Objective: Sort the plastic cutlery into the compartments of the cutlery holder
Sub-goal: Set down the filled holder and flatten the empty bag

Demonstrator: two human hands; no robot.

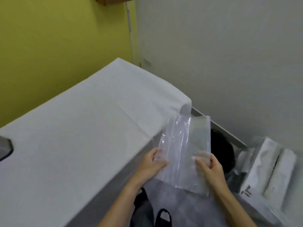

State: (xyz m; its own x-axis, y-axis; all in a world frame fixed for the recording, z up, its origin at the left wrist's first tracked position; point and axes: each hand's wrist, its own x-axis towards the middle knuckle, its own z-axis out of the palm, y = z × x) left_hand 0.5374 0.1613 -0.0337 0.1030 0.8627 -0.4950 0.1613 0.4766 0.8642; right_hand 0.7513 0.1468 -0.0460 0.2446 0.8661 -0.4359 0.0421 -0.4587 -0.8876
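Both of my hands hold a clear, empty-looking plastic bag off the right edge of the table. My left hand pinches the bag's left side, with the thumb on top. My right hand grips its right side, fingers curled round the edge. No cutlery and no cutlery holder are in view.
A table under a white cloth fills the left and middle. A dark grey object juts in at the left edge. To the right, low down, lie white packaged goods and a black round object. Walls stand close behind.
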